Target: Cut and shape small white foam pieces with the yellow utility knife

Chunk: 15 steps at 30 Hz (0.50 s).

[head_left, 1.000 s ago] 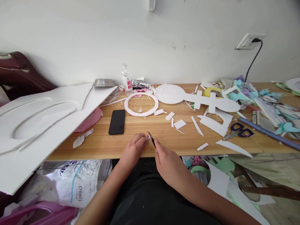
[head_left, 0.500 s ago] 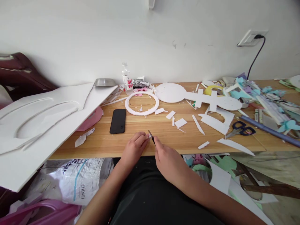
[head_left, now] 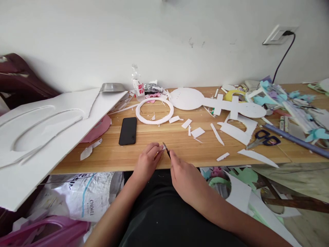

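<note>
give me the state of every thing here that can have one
left hand, fingers closed on a small white piece
right hand, closed around the knife
knife, blade bare, at the white piece
phone, flat, screen dark
scissors, lying flat, unheld
bottle, standing
plug, in the wall socket

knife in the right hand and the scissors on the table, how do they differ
The knife is gripped in the right hand, while the scissors lie loose on the table. The knife has a slim, straight handle; the scissors have two wide finger loops. The knife's blade is at a small white piece in the left hand; the scissors are away from both hands. Both have dark handles.
</note>
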Available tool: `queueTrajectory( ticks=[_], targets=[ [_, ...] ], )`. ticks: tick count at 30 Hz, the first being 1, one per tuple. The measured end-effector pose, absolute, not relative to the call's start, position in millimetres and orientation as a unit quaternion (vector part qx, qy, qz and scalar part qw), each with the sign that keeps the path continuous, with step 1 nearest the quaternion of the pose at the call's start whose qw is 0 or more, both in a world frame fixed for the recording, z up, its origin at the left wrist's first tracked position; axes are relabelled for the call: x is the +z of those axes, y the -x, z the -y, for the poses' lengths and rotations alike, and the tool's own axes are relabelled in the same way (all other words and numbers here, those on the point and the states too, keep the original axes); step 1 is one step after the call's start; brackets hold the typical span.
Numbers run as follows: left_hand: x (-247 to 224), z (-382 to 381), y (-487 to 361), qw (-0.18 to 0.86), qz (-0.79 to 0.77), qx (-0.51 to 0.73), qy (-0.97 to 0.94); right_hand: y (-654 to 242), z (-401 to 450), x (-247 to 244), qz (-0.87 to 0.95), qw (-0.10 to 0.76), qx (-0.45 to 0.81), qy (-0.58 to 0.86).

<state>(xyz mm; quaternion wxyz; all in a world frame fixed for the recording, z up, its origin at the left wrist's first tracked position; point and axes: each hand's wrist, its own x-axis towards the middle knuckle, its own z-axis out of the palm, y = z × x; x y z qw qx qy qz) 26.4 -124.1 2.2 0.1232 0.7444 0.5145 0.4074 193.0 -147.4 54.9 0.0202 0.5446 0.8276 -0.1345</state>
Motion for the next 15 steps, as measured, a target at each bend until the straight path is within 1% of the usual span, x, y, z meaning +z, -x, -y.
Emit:
queueTrajectory(
  ticks=[15],
  targets=[
    [0,129,-28,0.112,-0.496,0.425,-0.749,-185,144,58,-0.824,0.035,-0.130,-0.551]
  ],
)
